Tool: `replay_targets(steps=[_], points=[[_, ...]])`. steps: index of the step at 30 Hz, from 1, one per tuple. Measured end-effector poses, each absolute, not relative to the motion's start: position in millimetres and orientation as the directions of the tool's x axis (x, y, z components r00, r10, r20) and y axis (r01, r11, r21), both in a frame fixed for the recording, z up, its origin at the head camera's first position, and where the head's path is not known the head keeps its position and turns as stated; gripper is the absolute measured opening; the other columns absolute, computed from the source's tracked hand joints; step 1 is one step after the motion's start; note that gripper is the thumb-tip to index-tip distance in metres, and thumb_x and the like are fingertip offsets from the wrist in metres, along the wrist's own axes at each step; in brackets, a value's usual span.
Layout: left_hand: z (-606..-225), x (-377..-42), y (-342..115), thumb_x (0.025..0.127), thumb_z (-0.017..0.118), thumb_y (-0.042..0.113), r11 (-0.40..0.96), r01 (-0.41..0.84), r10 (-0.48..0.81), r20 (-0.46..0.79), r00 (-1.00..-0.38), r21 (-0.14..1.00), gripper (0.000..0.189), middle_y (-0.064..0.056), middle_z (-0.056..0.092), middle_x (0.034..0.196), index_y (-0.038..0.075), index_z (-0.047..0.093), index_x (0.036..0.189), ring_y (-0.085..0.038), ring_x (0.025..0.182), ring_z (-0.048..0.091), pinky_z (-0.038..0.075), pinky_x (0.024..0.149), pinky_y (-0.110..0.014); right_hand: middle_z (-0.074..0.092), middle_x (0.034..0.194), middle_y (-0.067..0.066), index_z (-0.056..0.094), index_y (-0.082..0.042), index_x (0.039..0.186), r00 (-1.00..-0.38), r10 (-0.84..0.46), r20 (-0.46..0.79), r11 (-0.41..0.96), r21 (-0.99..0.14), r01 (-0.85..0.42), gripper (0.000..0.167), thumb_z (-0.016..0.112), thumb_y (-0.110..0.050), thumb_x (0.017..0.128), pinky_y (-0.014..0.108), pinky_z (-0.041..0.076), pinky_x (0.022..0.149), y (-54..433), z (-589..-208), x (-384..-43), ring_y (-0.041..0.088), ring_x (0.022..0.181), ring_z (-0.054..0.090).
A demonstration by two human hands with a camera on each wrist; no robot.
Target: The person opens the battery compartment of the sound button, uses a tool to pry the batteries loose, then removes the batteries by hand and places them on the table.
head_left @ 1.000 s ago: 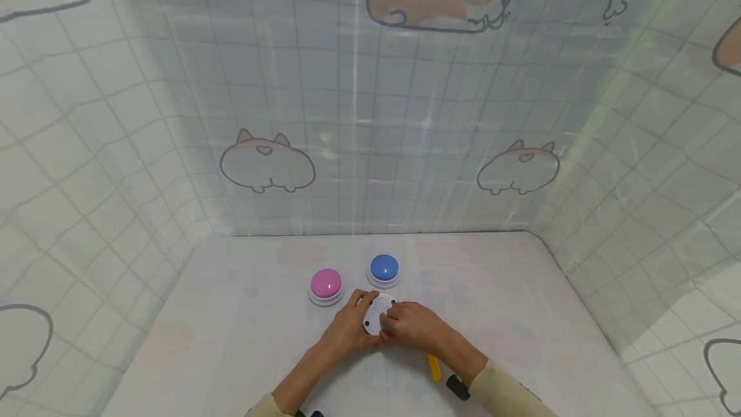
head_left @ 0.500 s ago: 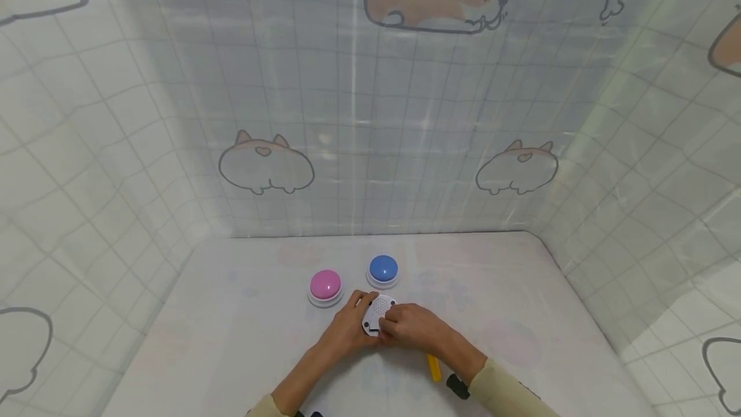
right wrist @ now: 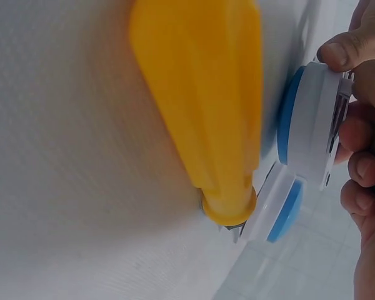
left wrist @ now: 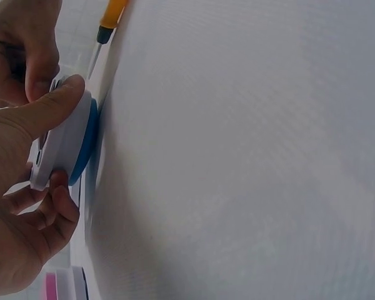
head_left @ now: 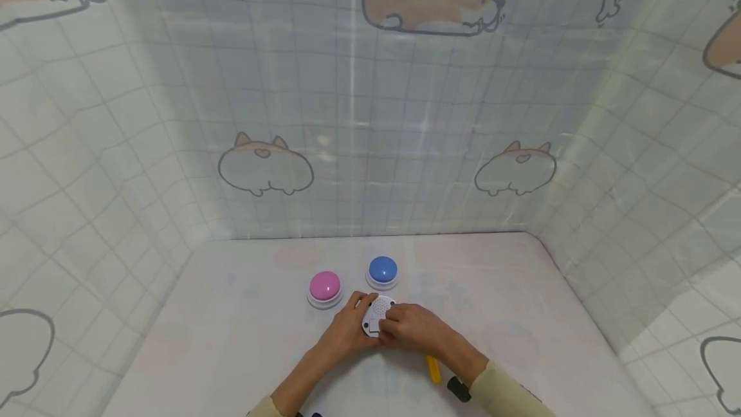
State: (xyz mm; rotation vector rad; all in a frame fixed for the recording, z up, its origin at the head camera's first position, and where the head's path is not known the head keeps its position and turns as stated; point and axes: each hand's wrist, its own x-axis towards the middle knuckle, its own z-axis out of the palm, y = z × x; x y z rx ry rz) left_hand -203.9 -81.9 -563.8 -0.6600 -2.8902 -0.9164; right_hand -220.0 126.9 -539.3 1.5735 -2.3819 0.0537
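Hands [head_left: 413, 327] partly hide upturned button [head_left: 378, 309]; left wrist view crops screwdriver [left wrist: 113, 12].

Downward head view, close sidelong wrist views, held button [right wrist: 309, 119] in all

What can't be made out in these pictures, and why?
- Head view: the right hand covers part of the held button; whether it pinches anything is unclear.
- Head view: the right forearm hides part of the yellow screwdriver.
- Head view: bottom edge cuts off a dark thing.
- Left wrist view: bottom edge cuts off the pink button.
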Motion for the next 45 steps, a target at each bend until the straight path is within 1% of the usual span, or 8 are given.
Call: replay_targets(steps=[5, 10, 14, 23, 29, 36, 41, 45], points=[[-562.9, -204.3, -82.4, 0.073, 0.089, 0.045, 0.731, 0.414, 0.384, 0.174, -0.907, 0.543, 0.092, -0.008, 0.05, 0.131, 0.009, 0.046, 0.147, -0.022, 0.1, 0.059, 0.054, 0.089, -0.042, 0.07, 0.09, -0.012, 0.077, -0.021, 0.107, -0.381, -0.879, 0.285, 0.424, 0.103, -0.9, 0.022, 0.072, -0.038, 0.094, 0.015, 0.05, 0.086, 128.0, -539.4, -220.8, -0.001, 0.081, 0.06], [-563.1, -204.9, -83.6, 0.071, 0.091, 0.04, 0.727, 0.427, 0.391, 0.186, -0.901, 0.538, 0.093, -0.007, 0.05, 0.13, 0.009, 0.047, 0.146, -0.022, 0.1, 0.06, 0.054, 0.089, -0.042, 0.067, 0.092, -0.011, 0.075, -0.019, 0.111, -0.435, -0.854, 0.287, 0.474, 0.082, -0.877, 0.031, 0.07, -0.045, 0.093, 0.018, 0.051, 0.086, 129.5, -542.1, -222.1, 0.001, 0.082, 0.06], [-562.6, -206.1, -84.4, 0.07, 0.093, 0.037, 0.729, 0.422, 0.393, 0.176, -0.903, 0.538, 0.094, -0.008, 0.05, 0.131, 0.009, 0.046, 0.147, -0.022, 0.101, 0.06, 0.054, 0.09, -0.043, 0.068, 0.096, -0.009, 0.074, -0.019, 0.114, -0.469, -0.838, 0.278, 0.498, 0.041, -0.866, 0.035, 0.07, -0.047, 0.093, 0.02, 0.052, 0.087, 130.6, -541.9, -222.5, 0.002, 0.086, 0.062], [-561.1, -207.5, -85.7, 0.07, 0.093, 0.037, 0.735, 0.419, 0.397, 0.163, -0.903, 0.533, 0.095, -0.008, 0.05, 0.132, 0.009, 0.046, 0.148, -0.021, 0.101, 0.059, 0.054, 0.091, -0.042, 0.068, 0.094, -0.008, 0.075, -0.019, 0.113, -0.491, -0.827, 0.274, 0.509, -0.006, -0.861, 0.033, 0.071, -0.044, 0.093, 0.016, 0.051, 0.083, 129.3, -539.2, -220.8, 0.001, 0.083, 0.06], [-560.6, -207.0, -86.2, 0.07, 0.092, 0.04, 0.734, 0.419, 0.398, 0.161, -0.903, 0.535, 0.095, -0.008, 0.05, 0.131, 0.009, 0.046, 0.147, -0.022, 0.099, 0.059, 0.054, 0.09, -0.043, 0.068, 0.097, -0.01, 0.075, -0.02, 0.115, -0.537, -0.81, 0.237, 0.54, -0.054, -0.84, 0.033, 0.068, -0.045, 0.095, 0.018, 0.051, 0.085, 128.7, -540.4, -218.6, 0.001, 0.086, 0.06], [-560.7, -207.8, -87.0, 0.07, 0.092, 0.043, 0.735, 0.418, 0.396, 0.164, -0.904, 0.534, 0.095, -0.008, 0.05, 0.131, 0.009, 0.047, 0.147, -0.022, 0.1, 0.06, 0.054, 0.089, -0.042, 0.069, 0.102, -0.011, 0.074, -0.022, 0.116, -0.592, -0.779, 0.209, 0.577, -0.134, -0.806, 0.036, 0.067, -0.05, 0.094, 0.02, 0.052, 0.086, 127.9, -539.4, -216.5, 0.001, 0.09, 0.061], [-559.9, -207.8, -87.2, 0.07, 0.092, 0.04, 0.736, 0.403, 0.392, 0.143, -0.909, 0.544, 0.095, -0.008, 0.05, 0.132, 0.01, 0.046, 0.148, -0.022, 0.101, 0.059, 0.054, 0.092, -0.043, 0.067, 0.101, -0.014, 0.072, -0.025, 0.118, -0.647, -0.745, 0.164, 0.624, -0.173, -0.762, 0.039, 0.066, -0.054, 0.093, 0.018, 0.051, 0.083, 128.7, -539.6, -216.6, -0.001, 0.088, 0.057], [-559.6, -207.2, -87.4, 0.069, 0.093, 0.038, 0.736, 0.401, 0.391, 0.14, -0.91, 0.546, 0.095, -0.008, 0.05, 0.131, 0.01, 0.046, 0.147, -0.021, 0.101, 0.059, 0.054, 0.091, -0.042, 0.065, 0.099, -0.015, 0.07, -0.026, 0.12, -0.666, -0.73, 0.153, 0.643, -0.179, -0.745, 0.04, 0.066, -0.055, 0.093, 0.017, 0.05, 0.08, 129.3, -540.7, -216.2, -0.002, 0.085, 0.054]])
